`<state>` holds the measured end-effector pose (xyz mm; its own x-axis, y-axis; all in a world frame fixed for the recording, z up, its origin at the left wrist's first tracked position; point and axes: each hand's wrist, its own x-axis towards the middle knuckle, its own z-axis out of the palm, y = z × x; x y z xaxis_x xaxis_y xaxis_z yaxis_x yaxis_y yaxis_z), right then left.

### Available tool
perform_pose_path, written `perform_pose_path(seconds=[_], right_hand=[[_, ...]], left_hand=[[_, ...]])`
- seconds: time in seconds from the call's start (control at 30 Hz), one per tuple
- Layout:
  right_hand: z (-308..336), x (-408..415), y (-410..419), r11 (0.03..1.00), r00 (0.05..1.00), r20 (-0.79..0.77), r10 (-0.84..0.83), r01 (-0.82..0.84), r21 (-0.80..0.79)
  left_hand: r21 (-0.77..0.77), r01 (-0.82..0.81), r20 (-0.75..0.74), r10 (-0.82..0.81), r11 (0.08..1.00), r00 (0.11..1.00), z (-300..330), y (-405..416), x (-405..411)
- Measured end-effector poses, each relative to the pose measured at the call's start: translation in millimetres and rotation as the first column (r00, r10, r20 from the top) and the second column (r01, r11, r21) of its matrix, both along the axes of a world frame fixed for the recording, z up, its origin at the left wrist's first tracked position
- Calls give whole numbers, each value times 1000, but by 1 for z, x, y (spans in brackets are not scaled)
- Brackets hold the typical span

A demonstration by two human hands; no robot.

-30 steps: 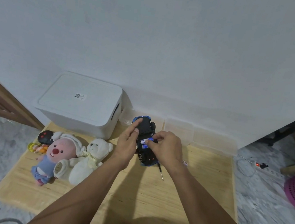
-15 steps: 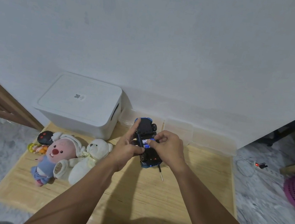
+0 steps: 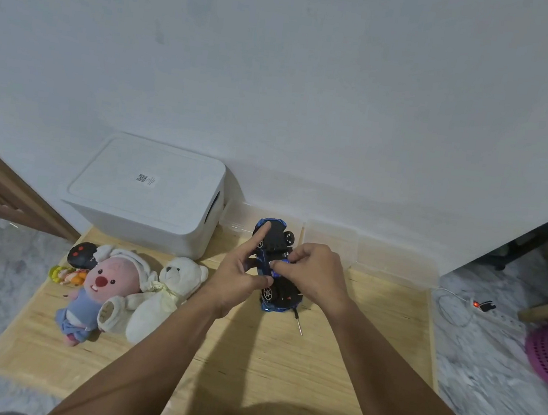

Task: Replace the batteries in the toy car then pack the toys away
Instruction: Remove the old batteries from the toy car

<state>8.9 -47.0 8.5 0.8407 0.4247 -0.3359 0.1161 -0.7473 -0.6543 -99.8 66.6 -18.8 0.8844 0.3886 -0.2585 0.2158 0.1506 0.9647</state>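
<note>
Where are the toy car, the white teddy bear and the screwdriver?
toy car (image 3: 284,298): head view, blue rear underside by a wheel.
white teddy bear (image 3: 179,273): head view, its face.
screwdriver (image 3: 298,323): head view, metal shaft.

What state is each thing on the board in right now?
toy car: upside down, wheels up, held by both hands
battery: at the car's underside, under the fingers
left hand: grips the car's side, forefinger along it
right hand: pinches at the battery
screwdriver: lying on the board, untouched
white storage box: lid on
plush toys: lying on the board, unpacked
</note>
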Motion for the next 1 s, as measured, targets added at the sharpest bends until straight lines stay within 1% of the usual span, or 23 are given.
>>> perform_pose_path(seconds=[0.13, 0.27, 0.4, 0.57, 0.73, 0.83, 1.0], right_hand=[[7, 0, 3, 1000, 1000, 0, 13, -13, -13], [10, -2, 3, 999, 998, 39, 41, -41, -8], [8, -4, 2, 998, 996, 63, 59, -60, 11], [4, -1, -2, 995, 996, 24, 92, -93, 44], [1, 1, -7, 974, 975, 14, 223, -223, 30], [0, 2, -10, 955, 955, 47, 294, -295, 21], [-13, 0, -11, 953, 950, 156, 272, -289, 96]], left_hand=[[70, 20, 11, -21, 997, 1000, 2, -2, 1], [135, 32, 23, -36, 990, 999, 5, -3, 3], [162, 44, 29, -50, 986, 998, 7, -4, 3], [118, 64, -17, -62, 991, 998, 6, 0, 2], [55, 37, -37, -35, 998, 999, 4, 6, 3], [9, 20, -39, -20, 1000, 999, 4, 9, 4], [-66, 7, -56, -11, 998, 998, 9, 5, 5]])
